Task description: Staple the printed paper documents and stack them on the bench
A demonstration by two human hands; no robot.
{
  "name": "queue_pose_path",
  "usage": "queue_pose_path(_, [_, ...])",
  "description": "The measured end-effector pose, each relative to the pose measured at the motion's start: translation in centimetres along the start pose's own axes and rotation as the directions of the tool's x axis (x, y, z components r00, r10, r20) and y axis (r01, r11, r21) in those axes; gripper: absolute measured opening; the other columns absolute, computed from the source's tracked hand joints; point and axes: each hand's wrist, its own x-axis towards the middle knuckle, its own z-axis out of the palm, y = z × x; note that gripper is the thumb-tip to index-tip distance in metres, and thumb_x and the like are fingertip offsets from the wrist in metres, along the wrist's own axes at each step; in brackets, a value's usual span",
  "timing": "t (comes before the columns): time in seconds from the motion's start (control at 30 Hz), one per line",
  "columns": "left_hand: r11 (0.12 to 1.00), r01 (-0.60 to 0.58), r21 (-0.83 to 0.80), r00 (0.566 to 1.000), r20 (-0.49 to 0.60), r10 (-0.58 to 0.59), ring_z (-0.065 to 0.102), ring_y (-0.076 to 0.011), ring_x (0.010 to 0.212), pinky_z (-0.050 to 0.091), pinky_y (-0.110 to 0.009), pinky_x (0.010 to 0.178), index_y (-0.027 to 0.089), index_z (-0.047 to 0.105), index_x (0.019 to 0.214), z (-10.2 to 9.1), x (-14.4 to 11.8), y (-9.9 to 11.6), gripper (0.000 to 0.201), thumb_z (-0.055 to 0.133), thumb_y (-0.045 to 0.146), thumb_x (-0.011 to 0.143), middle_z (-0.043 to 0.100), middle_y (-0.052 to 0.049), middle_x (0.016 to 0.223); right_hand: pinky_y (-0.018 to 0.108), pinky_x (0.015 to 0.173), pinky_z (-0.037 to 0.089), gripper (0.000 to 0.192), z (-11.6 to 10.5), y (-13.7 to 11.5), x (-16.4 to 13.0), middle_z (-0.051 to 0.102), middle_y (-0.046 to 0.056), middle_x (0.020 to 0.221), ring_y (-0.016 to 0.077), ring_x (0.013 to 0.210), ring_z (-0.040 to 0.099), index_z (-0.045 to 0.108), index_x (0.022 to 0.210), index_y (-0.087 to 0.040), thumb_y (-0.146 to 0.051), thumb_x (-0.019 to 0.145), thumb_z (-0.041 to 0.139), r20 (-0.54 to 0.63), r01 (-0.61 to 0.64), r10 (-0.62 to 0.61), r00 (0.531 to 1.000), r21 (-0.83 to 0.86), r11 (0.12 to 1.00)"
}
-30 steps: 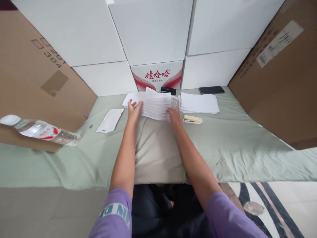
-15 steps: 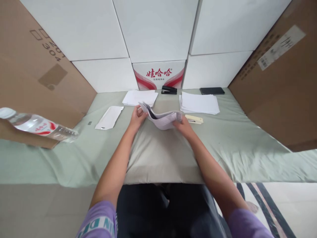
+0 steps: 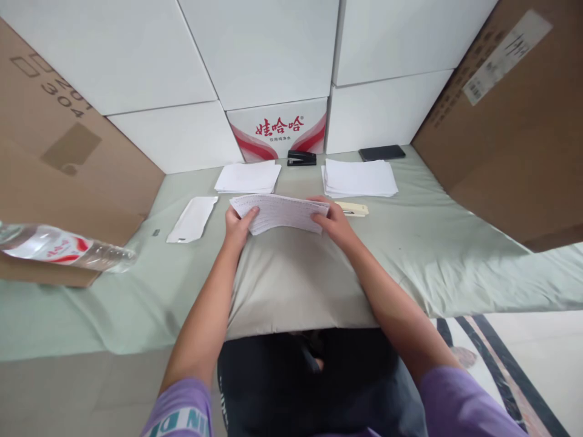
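Observation:
A stack of printed paper sheets [image 3: 280,213] is held up between both hands, bowed slightly, with its lined, text-covered face toward me. My left hand [image 3: 239,223] grips its left end, thumb on the front. On the right end, my right hand [image 3: 331,220] pinches it the same way, thumb in front and fingers behind. Behind the held sheets lie two piles of white paper, the left pile [image 3: 248,178] and the right pile [image 3: 359,178]. A black stapler [image 3: 301,158] sits between them. Partly behind my right hand is a cream-coloured flat item [image 3: 355,209], its kind unclear.
A white plastic sleeve [image 3: 192,220] and a tiny dark piece [image 3: 156,232] lie left on the green cloth [image 3: 282,291]. A water bottle [image 3: 68,246] is at far left. A black phone [image 3: 381,152] lies back right. Cardboard boxes [image 3: 514,139] flank both sides; white boxes [image 3: 277,54] stand behind.
The sheets have turned from a folded, edge-on curve to a flatter spread facing me. Both thumbs now show on the front. The whole view has shifted slightly.

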Motion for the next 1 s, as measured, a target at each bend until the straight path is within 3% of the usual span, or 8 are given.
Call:
queue_pose_path(0.1, [1.000,-0.024,0.004,1.000,0.004,0.024,0.072,-0.0240,0.097,0.058,-0.035,0.090,0.018,0.067,0.106,-0.1,-0.1,-0.4,0.066,0.083,0.064,0.061,0.074,-0.010,0.101,0.042,0.090,0.051,0.028,0.1,1.4,0.4,0.072,0.004,0.098,0.0261,0.096,0.064,0.071,0.102,-0.023,-0.035,0.079,0.061,-0.070,-0.053,0.059,0.996,0.082,0.995])
queue_pose_path(0.2, [1.000,-0.016,-0.017,0.999,0.033,0.016,0.072,-0.0254,0.098,0.058,-0.037,0.092,0.017,0.070,0.101,-0.1,-0.3,-0.4,0.064,0.083,0.064,0.059,0.075,-0.010,0.100,0.045,0.090,0.052,0.026,0.3,2.1,0.5,0.074,0.005,0.096,0.0276,0.096,0.066,0.072,0.098,-0.022,-0.039,0.080,0.063,-0.065,-0.091,0.101,0.993,0.140,0.986])
queue_pose_path(0.43, [0.999,0.035,0.009,0.999,-0.015,-0.035,0.074,-0.0287,0.095,0.061,-0.042,0.090,0.014,0.074,0.092,0.5,-1.1,0.5,0.055,0.083,0.059,0.063,0.078,-0.013,0.099,0.046,0.089,0.054,0.028,0.8,1.8,0.1,0.074,0.004,0.091,0.0285,0.095,0.067,0.074,0.093,-0.021,-0.043,0.081,0.061,-0.103,-0.114,0.133,0.986,0.177,0.978])
queue_pose_path(0.53, [0.998,0.058,-0.001,0.997,0.046,-0.058,0.074,-0.0293,0.100,0.060,-0.042,0.092,0.014,0.074,0.096,0.5,-1.1,0.1,0.055,0.083,0.057,0.064,0.077,-0.014,0.104,0.046,0.089,0.054,0.030,0.8,1.8,0.2,0.074,0.005,0.091,0.0287,0.097,0.067,0.073,0.095,-0.021,-0.044,0.080,0.061,-0.109,-0.120,0.142,0.984,0.188,0.975])
queue_pose_path(0.8, [0.996,0.085,0.035,0.993,0.082,-0.087,0.073,-0.0316,0.103,0.059,-0.047,0.096,0.013,0.075,0.096,0.7,-1.1,-0.1,0.054,0.082,0.058,0.067,0.077,-0.016,0.107,0.046,0.093,0.050,0.029,0.7,2.1,0.3,0.071,0.004,0.091,0.0286,0.096,0.065,0.072,0.096,-0.022,-0.043,0.080,0.059,-0.131,-0.114,0.139,0.982,0.183,0.977])
queue_pose_path(1.0, [0.998,0.055,0.010,0.988,0.143,-0.056,0.072,-0.0310,0.106,0.058,-0.044,0.098,0.014,0.075,0.103,0.7,-1.5,0.2,0.058,0.080,0.061,0.069,0.077,-0.015,0.110,0.046,0.095,0.049,0.023,0.5,2.5,0.4,0.068,0.005,0.089,0.0287,0.096,0.061,0.070,0.087,-0.022,-0.037,0.081,0.053,-0.191,-0.101,0.115,0.975,0.085,0.991])
